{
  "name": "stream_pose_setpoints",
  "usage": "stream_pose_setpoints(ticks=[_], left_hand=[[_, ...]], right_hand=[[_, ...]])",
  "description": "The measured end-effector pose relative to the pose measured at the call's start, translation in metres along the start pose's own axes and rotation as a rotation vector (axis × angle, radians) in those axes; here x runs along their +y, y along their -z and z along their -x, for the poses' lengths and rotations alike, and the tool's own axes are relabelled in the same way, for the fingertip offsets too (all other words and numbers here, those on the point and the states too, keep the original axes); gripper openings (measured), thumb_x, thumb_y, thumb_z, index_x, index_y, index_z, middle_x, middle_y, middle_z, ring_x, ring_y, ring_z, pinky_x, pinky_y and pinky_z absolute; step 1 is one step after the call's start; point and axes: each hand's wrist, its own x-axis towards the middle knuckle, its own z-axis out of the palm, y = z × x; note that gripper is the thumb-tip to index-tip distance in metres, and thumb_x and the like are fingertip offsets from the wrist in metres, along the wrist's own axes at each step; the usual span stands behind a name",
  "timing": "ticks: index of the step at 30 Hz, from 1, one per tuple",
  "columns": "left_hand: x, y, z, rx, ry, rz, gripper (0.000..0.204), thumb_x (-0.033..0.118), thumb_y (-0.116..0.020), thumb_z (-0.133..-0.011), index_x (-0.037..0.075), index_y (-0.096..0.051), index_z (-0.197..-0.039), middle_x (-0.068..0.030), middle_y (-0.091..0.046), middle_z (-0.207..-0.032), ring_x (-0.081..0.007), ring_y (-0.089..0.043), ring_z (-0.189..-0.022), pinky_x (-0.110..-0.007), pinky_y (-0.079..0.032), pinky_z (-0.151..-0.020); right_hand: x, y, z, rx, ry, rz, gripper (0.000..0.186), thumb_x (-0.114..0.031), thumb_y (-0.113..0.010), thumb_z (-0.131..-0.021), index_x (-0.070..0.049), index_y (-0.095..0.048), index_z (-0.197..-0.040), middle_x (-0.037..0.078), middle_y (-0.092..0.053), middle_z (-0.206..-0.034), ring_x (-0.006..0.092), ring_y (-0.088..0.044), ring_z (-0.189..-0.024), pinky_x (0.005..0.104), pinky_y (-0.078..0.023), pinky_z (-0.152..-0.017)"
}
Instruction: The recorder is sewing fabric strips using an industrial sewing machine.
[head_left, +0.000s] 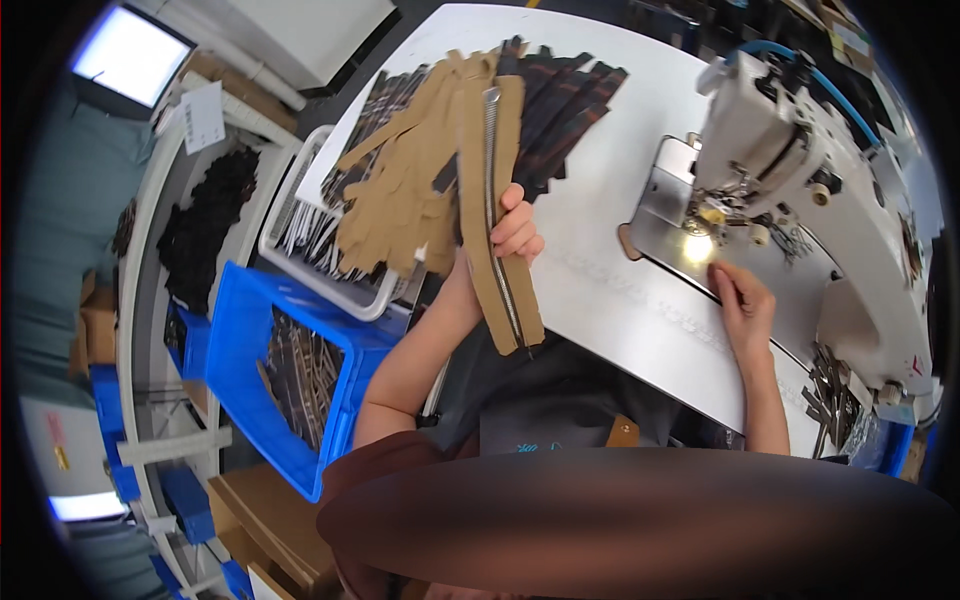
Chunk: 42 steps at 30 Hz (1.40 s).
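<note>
My left hand (pixel 513 222) grips a tan fabric strip (pixel 511 319) with a metal zipper along it, held upright over the front left of the worktable. Behind it lie a pile of tan strips (pixel 391 181) and dark plaid strips (pixel 575 108). On the right, my right hand (pixel 744 305) is at the front edge of the sewing machine's steel plate (pixel 657 200), just below the lit needle area, with fingers curled and pressed together; I cannot make out anything in them. The white sewing machine (pixel 760 130) stands over that plate.
Left of the worktable (pixel 600 300) are a white basket (pixel 375 305), a blue bin (pixel 240 385) with plaid pieces, and a shelf rack (pixel 140 390) with black fabric. Cardboard boxes (pixel 240 505) sit at the lower left. Dark strips (pixel 830 385) lie by the machine's right.
</note>
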Motion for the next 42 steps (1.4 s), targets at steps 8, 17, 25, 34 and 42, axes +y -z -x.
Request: stream_pose_setpoints(ticks=[8,17,25,34,42], left_hand=[[0.011,0.007,0.037,-0.112,-0.035,0.169,0.022,0.030,-0.051,-0.098,0.008,-0.048,-0.097,-0.0003,-0.044,-0.065,-0.0104,-0.039,-0.051,-0.027,-0.035,-0.066],[0.017,0.010,0.068,-0.214,0.096,-0.183,0.032,0.038,-0.050,-0.097,0.007,-0.052,-0.095,-0.0027,-0.050,-0.061,-0.0085,-0.038,-0.045,-0.024,-0.030,-0.050],[0.002,0.010,0.093,-0.098,0.200,-0.282,0.037,0.039,-0.050,-0.096,0.004,-0.057,-0.086,-0.0065,-0.051,-0.054,-0.0097,-0.039,-0.038,-0.022,-0.027,-0.038],[-0.076,0.014,0.130,0.209,0.656,0.170,0.031,0.036,-0.047,-0.098,0.008,-0.050,-0.083,0.0008,-0.044,-0.052,-0.0063,-0.032,-0.041,-0.022,-0.027,-0.046],[-0.085,0.024,0.138,0.123,0.675,0.285,0.027,0.032,-0.046,-0.100,0.010,-0.048,-0.085,0.0024,-0.043,-0.054,-0.0056,-0.032,-0.043,-0.022,-0.027,-0.048]], right_hand=[[-0.003,-0.006,-0.030,0.034,-0.439,-0.449,0.024,-0.014,-0.061,-0.094,0.000,-0.065,-0.113,0.000,-0.063,-0.077,0.0041,-0.055,-0.060,0.0172,-0.042,-0.054],[0.010,-0.025,-0.063,0.084,-0.517,-0.748,0.016,-0.016,-0.064,-0.092,-0.002,-0.064,-0.100,0.002,-0.062,-0.076,0.0054,-0.054,-0.058,0.0179,-0.043,-0.052],[-0.023,-0.039,-0.028,-0.091,-0.340,-0.624,0.021,-0.017,-0.062,-0.093,-0.002,-0.068,-0.107,0.004,-0.068,-0.082,0.0057,-0.057,-0.064,0.0202,-0.045,-0.055],[-0.103,-0.085,-0.008,-0.297,0.472,-0.095,0.015,-0.004,-0.066,-0.082,-0.004,-0.069,-0.097,0.008,-0.062,-0.090,0.0229,-0.063,-0.077,0.0314,-0.052,-0.063],[-0.116,-0.082,-0.030,-0.449,0.920,0.456,0.011,-0.012,-0.061,-0.068,-0.002,-0.063,-0.074,0.006,-0.051,-0.075,0.0213,-0.056,-0.077,0.0314,-0.048,-0.065]])
